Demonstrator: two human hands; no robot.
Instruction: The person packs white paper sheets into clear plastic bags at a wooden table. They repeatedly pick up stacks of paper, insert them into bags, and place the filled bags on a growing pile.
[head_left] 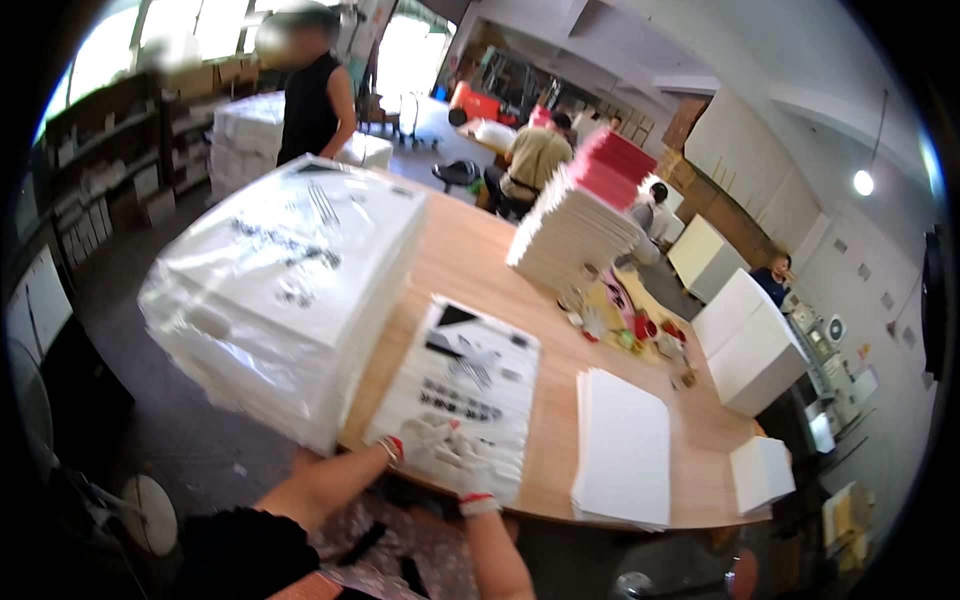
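A flat white package (480, 365) with black printing lies on the wooden table in front of me. Both my hands wear white knit gloves with red cuffs and rest on the near part of this package. My left hand (425, 438) lies on it with its fingers stretched toward the right. Close beside it, my right hand (470, 468) comes in from the near edge, fingers laid over the surface. The white gloves blend into the white package, so the fingertips are hard to make out.
A big plastic-wrapped stack (290, 260) stands left on the table (465, 225). To the right are white sheets (625, 445), a small white stack (762, 475) and a tall white block (750, 340). Farther back rise a pink-topped stack (580, 205) and clutter (630, 315). Several people are beyond.
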